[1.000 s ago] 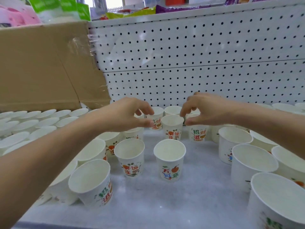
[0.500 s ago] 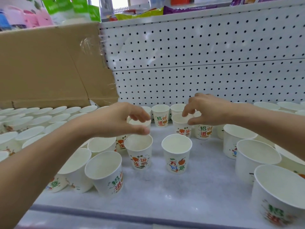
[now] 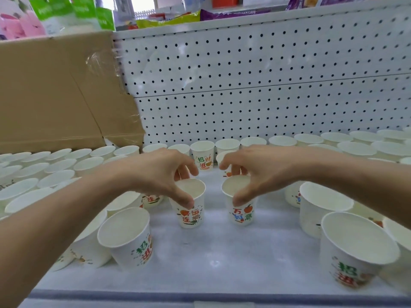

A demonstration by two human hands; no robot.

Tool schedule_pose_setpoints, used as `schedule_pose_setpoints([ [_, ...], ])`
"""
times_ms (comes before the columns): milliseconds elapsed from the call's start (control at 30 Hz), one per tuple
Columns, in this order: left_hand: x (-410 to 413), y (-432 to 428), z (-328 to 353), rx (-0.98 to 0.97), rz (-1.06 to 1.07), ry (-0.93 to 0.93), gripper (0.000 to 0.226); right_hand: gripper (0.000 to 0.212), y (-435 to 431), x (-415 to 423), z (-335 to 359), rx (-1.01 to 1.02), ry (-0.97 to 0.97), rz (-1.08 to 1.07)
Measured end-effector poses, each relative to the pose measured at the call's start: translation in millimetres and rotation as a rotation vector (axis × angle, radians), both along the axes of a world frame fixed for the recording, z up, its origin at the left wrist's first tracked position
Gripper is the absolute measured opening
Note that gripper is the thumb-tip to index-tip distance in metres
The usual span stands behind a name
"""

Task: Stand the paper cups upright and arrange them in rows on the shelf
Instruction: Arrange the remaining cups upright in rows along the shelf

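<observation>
Several white paper cups with coloured print stand upright on the white shelf (image 3: pixel 209 258). My left hand (image 3: pixel 160 174) pinches the rim of one cup (image 3: pixel 191 213) in the middle, thumb on the near side and fingers on the far side. My right hand (image 3: pixel 258 170) grips the rim of the neighbouring cup (image 3: pixel 242 215) the same way. Both cups stand on the shelf, a small gap apart. A printed cup (image 3: pixel 202 155) stands in the back row behind them.
Rows of upright cups fill the left side (image 3: pixel 55 167) and the back right (image 3: pixel 347 143). Bigger-looking cups crowd the near left (image 3: pixel 126 236) and near right (image 3: pixel 355 247). A cardboard box (image 3: pixel 55 92) leans at the back left against the pegboard wall (image 3: pixel 266 85).
Both hands have come back from the rear cups toward me and now hold the two middle cups by their rims. The camera view has shifted a little.
</observation>
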State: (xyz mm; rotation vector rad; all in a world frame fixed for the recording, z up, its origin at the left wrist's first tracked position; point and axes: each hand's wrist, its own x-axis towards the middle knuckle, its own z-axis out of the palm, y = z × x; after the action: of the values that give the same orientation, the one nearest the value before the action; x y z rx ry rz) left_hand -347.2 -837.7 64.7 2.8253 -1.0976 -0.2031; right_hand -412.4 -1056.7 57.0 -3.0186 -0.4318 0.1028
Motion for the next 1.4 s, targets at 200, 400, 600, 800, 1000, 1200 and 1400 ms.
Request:
schedule_pose_setpoints([
  [200,1.1,-48.5,-10.2,-0.130,-0.060,-0.028,0.069,0.074,-34.1,-3.2,3.6,0.008,-0.028,-0.138],
  [400,4.7,-73.5,-13.2,-0.181,-0.035,-0.051,0.072,0.070,-45.4,-2.1,0.6,0.027,-0.072,-0.180],
  [600,6.9,-77.7,-16.3,-0.208,0.007,-0.078,0.074,0.069,-48.7,1.5,-3.2,0.008,-0.104,-0.176],
  [800,4.3,-80.1,-17.2,-0.234,0.054,-0.087,0.071,0.070,-53.2,1.0,-4.7,0.026,-0.114,-0.133],
  [1000,-5.2,-79.6,-14.3,-0.258,0.095,-0.069,0.065,0.065,-59.8,0.1,-6.1,0.058,-0.136,-0.085],
  [1200,-47.7,-41.2,-6.5,-0.502,0.131,-0.066,0.034,0.045,-50.3,-22.5,4.2,0.179,-0.172,0.018],
  [1400,-91.8,59.1,-8.5,-0.797,0.268,-0.187,0.025,0.045,16.4,-69.0,13.7,0.228,-0.211,0.160],
])
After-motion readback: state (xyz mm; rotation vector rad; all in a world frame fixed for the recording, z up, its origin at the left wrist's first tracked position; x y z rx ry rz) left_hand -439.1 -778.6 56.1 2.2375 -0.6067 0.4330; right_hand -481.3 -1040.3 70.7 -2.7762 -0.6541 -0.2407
